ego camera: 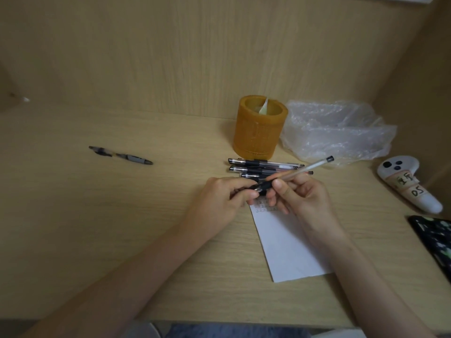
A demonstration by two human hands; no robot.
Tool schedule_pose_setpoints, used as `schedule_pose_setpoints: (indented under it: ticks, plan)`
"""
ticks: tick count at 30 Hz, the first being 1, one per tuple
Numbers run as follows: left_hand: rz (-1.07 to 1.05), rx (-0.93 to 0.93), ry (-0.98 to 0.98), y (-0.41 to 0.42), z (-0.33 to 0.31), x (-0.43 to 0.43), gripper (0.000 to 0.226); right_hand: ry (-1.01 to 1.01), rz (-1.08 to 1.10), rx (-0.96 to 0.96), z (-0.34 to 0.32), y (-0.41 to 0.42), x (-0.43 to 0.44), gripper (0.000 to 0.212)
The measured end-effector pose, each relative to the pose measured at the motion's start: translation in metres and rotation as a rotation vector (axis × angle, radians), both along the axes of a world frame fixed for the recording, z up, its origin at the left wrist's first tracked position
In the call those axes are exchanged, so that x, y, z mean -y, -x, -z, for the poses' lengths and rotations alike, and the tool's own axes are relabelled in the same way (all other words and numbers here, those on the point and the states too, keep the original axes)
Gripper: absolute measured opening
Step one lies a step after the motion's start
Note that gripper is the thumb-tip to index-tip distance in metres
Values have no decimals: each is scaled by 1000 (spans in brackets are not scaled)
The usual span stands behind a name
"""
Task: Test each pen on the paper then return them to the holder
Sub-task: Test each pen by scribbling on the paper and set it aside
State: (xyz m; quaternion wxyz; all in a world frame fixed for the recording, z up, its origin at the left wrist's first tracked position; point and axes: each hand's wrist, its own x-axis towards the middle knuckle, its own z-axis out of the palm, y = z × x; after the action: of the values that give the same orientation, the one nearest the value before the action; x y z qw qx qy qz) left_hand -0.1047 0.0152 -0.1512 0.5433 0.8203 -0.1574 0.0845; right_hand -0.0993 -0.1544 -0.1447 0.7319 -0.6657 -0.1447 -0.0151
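Both hands meet at the middle of the worktop [122, 215], right over the top edge of the paper [285, 245]. The right hand [300, 196] has its grip closed around a clear pen [305, 170], the barrel slanting up and away to the right with its black end cap pointing toward the plastic bag [336, 130]. The left hand [227, 198] pinches the dark front end of that same pen — whether it holds a cap or the tip itself, I cannot tell. Just behind the hands lies a row of pens [263, 164], clear-bodied with black clips, flat on the worktop and right in front of the holder [258, 128], an amber cylinder standing upright with a slip of pale material poking out. Faint marks show on the paper just beneath the fingers. Well off to the left lies a lone grey pen [120, 155]. On the right edge rest a white controller [405, 181] and a dark phone [434, 240].
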Motion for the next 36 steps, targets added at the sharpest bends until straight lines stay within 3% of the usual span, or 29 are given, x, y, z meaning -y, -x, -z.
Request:
schedule_pose_setpoints:
  ticks: [7,11,17,23,31,36]
  plan:
    - [-57,9,11,-2,-1,5,15,20,47,-57,-1,-1,-4,19]
    - [-241,218,-224,-8,-1,-2,19,64,154,-143,-2,0,-3,32]
    - [-380,426,-445,-19,1,-12,19,93,201,-103,-4,6,0,26]
    - [-357,389,-511,-31,10,-10,23,157,145,-76,-4,8,-4,26]
    - [-402,361,-386,-28,2,-27,22,230,78,-17,-2,12,-6,16]
    - [-631,312,-484,-35,-12,-84,61,380,62,59,-2,15,-9,6]
